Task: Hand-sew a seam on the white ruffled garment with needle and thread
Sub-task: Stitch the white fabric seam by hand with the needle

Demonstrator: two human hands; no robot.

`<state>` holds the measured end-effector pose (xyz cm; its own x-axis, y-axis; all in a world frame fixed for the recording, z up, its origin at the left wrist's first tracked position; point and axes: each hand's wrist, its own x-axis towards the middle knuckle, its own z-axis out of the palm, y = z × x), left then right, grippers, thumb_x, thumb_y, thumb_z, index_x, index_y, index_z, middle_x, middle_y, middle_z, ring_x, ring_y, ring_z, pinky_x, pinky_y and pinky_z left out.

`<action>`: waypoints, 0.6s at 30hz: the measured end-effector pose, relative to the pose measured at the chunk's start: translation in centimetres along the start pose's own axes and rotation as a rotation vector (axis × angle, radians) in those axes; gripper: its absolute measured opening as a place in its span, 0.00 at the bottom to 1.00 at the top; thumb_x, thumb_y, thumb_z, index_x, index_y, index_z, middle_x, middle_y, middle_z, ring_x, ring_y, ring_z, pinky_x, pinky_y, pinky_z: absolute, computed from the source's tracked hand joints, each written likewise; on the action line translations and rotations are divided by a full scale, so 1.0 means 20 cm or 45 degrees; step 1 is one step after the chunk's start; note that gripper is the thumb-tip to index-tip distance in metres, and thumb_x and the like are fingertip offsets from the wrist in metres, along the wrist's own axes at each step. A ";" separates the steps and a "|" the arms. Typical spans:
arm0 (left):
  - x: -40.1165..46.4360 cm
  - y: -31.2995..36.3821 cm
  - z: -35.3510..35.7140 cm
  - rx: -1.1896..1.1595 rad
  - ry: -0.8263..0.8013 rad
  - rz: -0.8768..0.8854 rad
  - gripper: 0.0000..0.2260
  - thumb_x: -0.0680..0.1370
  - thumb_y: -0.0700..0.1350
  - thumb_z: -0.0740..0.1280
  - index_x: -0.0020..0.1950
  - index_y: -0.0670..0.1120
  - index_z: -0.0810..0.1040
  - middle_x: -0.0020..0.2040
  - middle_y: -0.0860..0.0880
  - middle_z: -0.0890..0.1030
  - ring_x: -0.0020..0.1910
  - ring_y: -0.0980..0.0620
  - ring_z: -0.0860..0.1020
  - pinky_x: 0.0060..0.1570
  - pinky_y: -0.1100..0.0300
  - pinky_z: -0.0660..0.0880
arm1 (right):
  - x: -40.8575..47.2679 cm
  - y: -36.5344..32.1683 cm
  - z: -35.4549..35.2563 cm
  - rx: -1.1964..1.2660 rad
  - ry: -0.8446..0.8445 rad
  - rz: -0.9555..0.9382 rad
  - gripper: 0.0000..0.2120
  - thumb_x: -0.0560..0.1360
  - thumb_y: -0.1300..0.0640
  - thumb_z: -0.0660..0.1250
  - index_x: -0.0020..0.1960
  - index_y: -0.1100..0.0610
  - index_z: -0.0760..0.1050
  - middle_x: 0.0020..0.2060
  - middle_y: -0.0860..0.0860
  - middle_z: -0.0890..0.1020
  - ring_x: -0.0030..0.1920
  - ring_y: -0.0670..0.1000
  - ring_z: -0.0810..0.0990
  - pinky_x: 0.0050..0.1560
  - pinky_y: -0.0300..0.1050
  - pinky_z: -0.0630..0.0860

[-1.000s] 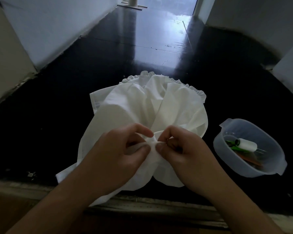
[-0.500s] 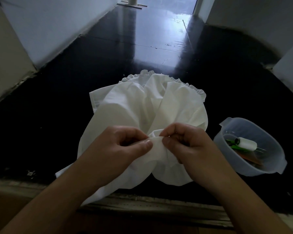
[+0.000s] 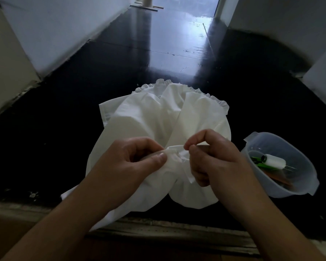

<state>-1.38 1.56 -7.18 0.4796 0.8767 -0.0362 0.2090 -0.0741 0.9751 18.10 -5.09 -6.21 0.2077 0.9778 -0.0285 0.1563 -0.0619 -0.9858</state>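
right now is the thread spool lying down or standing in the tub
Lying down. The white spool rests on its side in the clear tub, its dark end facing left, on top of green items.

Clear plastic tub (image 3: 309,187) on glossy black floor (image 3: 120,76), right side. Inside: green item (image 3: 258,161) and orange-brown item (image 3: 277,178), neither identifiable. White walls (image 3: 60,29) flank floor. Worn wooden ledge (image 3: 158,230) along near edge.

There are two hands, the left hand (image 3: 132,164) and the right hand (image 3: 213,161), in the centre. One white garment (image 3: 158,121) lies in the middle. At the right is one plastic bowl (image 3: 297,191) with one thread spool (image 3: 274,161) inside.
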 end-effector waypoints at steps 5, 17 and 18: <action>0.00 0.00 0.00 0.055 -0.003 0.042 0.06 0.79 0.45 0.72 0.45 0.52 0.88 0.42 0.52 0.88 0.44 0.55 0.86 0.45 0.62 0.79 | -0.01 0.00 0.00 -0.153 -0.046 -0.120 0.07 0.79 0.62 0.70 0.41 0.56 0.80 0.27 0.54 0.78 0.28 0.48 0.72 0.31 0.45 0.68; -0.01 0.00 0.00 0.063 -0.049 0.063 0.06 0.79 0.45 0.72 0.48 0.51 0.89 0.44 0.52 0.88 0.46 0.55 0.87 0.45 0.63 0.80 | -0.02 0.00 0.00 -0.270 -0.077 -0.167 0.07 0.77 0.60 0.72 0.40 0.55 0.81 0.28 0.58 0.78 0.27 0.50 0.72 0.30 0.46 0.69; -0.01 0.00 -0.01 0.065 -0.053 0.062 0.06 0.79 0.45 0.72 0.48 0.51 0.89 0.44 0.52 0.88 0.46 0.55 0.87 0.45 0.62 0.80 | -0.02 0.00 0.00 -0.279 -0.075 -0.167 0.07 0.77 0.59 0.72 0.40 0.55 0.81 0.28 0.58 0.78 0.27 0.51 0.73 0.30 0.46 0.69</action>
<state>-1.53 1.47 -7.10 0.5249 0.8512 0.0009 0.2272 -0.1411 0.9636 17.97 -5.47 -6.27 0.1163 0.9899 0.0816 0.3847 0.0309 -0.9225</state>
